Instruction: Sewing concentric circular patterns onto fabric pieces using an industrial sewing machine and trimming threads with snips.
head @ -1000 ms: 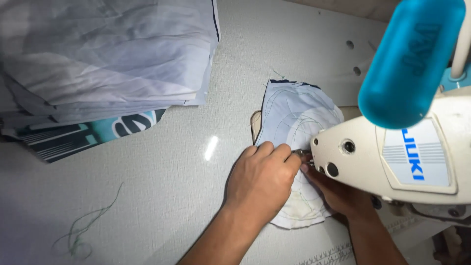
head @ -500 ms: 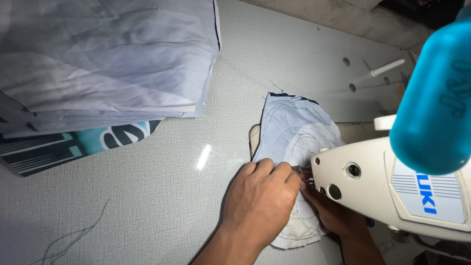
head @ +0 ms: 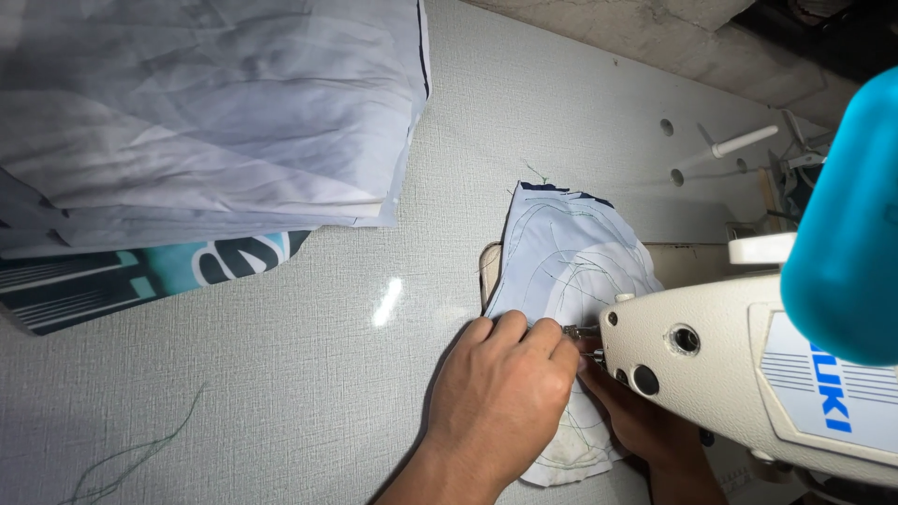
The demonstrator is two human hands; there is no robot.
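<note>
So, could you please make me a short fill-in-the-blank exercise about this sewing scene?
1. The left hand presses a pale ____ piece flat on the table.
2. The right hand lies partly under the cream sewing ____.
3. A folded stack of fabric lies at the far ____ of the table.

Missing words: fabric; machine; left

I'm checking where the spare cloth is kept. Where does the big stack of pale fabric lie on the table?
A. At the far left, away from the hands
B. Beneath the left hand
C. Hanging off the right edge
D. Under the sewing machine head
A: the stack of pale fabric lies at the table's far left, well apart from the left hand at the sewing machine.
</note>
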